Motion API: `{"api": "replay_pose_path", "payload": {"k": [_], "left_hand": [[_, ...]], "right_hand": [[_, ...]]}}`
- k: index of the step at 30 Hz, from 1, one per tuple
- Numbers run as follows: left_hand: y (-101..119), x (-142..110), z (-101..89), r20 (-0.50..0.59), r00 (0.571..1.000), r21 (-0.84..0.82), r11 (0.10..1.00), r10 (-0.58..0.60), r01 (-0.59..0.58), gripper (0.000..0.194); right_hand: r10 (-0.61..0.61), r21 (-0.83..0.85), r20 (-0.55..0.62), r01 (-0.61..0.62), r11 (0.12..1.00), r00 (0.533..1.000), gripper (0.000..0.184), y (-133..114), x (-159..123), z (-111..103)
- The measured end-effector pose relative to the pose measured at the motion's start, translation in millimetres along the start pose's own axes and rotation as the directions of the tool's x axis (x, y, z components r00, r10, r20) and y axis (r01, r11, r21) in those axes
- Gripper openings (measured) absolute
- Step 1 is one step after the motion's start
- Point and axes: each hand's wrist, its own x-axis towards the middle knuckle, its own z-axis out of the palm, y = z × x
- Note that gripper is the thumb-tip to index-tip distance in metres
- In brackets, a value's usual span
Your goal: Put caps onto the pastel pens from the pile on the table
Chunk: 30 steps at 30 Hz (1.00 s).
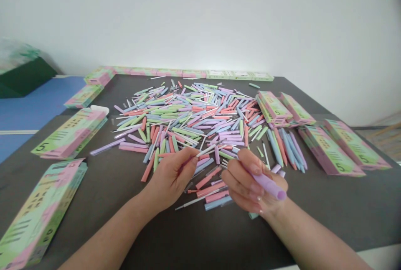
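Observation:
Between the thumb and forefinger of my left hand [171, 178] is a thin white pen refill [206, 149], its free end pointing up and right. My right hand [250, 178] is closed around a purple pen barrel [270, 186], its broad end tilted toward me. Both hands hover over the near edge of a heap of loose pen parts [188, 113] in purple, blue, green and coral. Below and between them lie another white refill [200, 199], coral barrels and a blue barrel [217, 203].
Assembled-looking pens [288, 146] lie in a row right of the heap. Printed pen boxes [333, 149] stand at the right, more boxes [70, 132] at the left, and a line of boxes [169, 72] along the back edge. A dark green bin [25, 75] stands far left.

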Motion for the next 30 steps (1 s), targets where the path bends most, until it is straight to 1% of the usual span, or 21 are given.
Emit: {"api": "replay_pose_path", "payload": {"k": [3,8,16,19,22,27,30], "left_hand": [[-1,0,0.7,-0.005,1.0,-0.006,1.0,0.015,-0.015,0.024],[-1,0,1.3,0.007,0.999,-0.019,0.999,0.036,-0.036,0.023],[0,1,1.6,0.011,0.998,-0.006,0.998,0.058,-0.057,0.021],[-2,1,2.2,0.008,0.997,0.002,0.998,0.07,-0.07,0.02],[-3,0,2.5,0.004,0.997,0.017,0.997,0.081,-0.081,0.019],[-3,1,2.9,0.01,0.996,0.019,0.996,0.087,-0.088,0.019],[-3,1,3.1,0.009,0.996,0.023,0.996,0.084,-0.084,0.019]], "right_hand": [[0.016,0.078,0.04,-0.019,0.997,0.999,0.026,-1,-1,6],[0.033,0.135,0.062,-0.041,0.99,0.998,0.025,0,-2,8],[0.069,0.117,0.01,-0.07,0.991,0.998,0.022,3,-6,5],[0.016,0.174,0.095,-0.032,0.984,0.995,0.016,6,-6,2],[-0.035,0.226,0.183,-0.007,0.974,0.983,0.009,10,-6,-1],[-0.026,0.222,0.194,-0.018,0.975,0.981,0.006,10,-7,-2],[0.007,0.238,0.186,-0.052,0.97,0.983,0.005,9,-9,-1]]}}
